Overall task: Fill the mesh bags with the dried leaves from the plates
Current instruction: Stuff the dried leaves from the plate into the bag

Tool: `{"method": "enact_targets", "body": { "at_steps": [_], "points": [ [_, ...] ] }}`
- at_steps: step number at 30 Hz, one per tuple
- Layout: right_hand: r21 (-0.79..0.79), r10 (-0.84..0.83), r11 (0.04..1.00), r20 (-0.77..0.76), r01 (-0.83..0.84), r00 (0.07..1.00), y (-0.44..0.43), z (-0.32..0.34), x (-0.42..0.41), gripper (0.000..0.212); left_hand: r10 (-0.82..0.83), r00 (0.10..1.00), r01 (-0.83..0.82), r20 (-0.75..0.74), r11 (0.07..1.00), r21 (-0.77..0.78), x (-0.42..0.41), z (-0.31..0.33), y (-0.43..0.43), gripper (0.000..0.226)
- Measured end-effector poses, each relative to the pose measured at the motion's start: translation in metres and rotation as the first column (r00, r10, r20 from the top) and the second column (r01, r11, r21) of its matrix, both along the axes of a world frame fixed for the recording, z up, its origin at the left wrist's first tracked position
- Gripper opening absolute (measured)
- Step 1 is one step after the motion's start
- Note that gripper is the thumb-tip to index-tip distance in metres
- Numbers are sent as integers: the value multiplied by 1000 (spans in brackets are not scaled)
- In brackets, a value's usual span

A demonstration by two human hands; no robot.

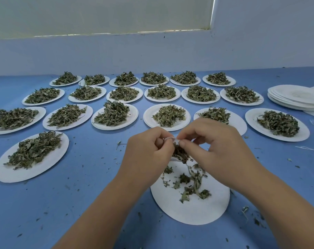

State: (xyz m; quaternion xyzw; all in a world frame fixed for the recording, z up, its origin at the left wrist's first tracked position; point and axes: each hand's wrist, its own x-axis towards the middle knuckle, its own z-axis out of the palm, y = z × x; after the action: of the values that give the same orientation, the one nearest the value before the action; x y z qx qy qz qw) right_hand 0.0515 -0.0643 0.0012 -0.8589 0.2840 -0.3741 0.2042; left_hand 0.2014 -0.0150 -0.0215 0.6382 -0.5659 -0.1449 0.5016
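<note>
A small mesh bag, dark with dried leaves inside, hangs between my two hands above a white paper plate. My left hand pinches the bag's white rim on the left. My right hand pinches the rim on the right, fingers curled. A few loose dried leaves lie on the plate under the bag. Most of the bag is hidden by my fingers.
Several white plates heaped with dried leaves fill the blue table in rows, such as one at the near left and one at the right. A stack of bare plates sits at the far right. Leaf crumbs litter the table.
</note>
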Motion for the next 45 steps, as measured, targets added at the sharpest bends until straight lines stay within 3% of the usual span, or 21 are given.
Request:
{"method": "enact_targets", "body": {
  "at_steps": [2, 5, 7, 13, 16, 22, 29, 36, 45],
  "points": [
    [17, -27, 999, 5, 27, 1000, -3, 5, -6, 11, 39, 999, -39, -27, 999, -8, 2, 0, -1, 15],
    [187, -42, 979, -196, 79, 980, -6, 5, -10, 51, 85, 993, -87, -86, 996, -15, 5, 2, -1, 15],
    [261, -28, 960, -259, 98, 966, -4, 0, -6, 60, 96, 990, -98, -104, 995, -18, 6, 2, -2, 16],
    [246, -109, 961, -80, 125, 991, 1, -6, 3, 28, 98, 991, -100, -87, 995, -20, 4, 0, -2, 15],
    [229, -113, 966, -46, 121, 993, 1, -4, 3, 22, 89, 993, -91, -73, 996, -18, 3, -1, -2, 17],
    [182, -103, 977, -37, 108, 994, 4, -3, 2, 22, 56, 998, -56, -11, 998, -42, 2, -2, -1, 15],
    [-39, -133, 991, -51, 131, 990, 9, -9, 9, 17, -43, 999, 44, 15, 999, -25, -5, -2, 2, 16],
    [-241, -107, 966, -51, 91, 993, 9, -12, 8, 12, -10, 999, 9, -42, 1000, -21, -4, 2, 3, 17],
    [-253, -44, 966, 0, 43, 999, 5, -5, 1, 11, 51, 984, -50, -170, 999, 8, 1, 5, 2, 17]
  ]
}}
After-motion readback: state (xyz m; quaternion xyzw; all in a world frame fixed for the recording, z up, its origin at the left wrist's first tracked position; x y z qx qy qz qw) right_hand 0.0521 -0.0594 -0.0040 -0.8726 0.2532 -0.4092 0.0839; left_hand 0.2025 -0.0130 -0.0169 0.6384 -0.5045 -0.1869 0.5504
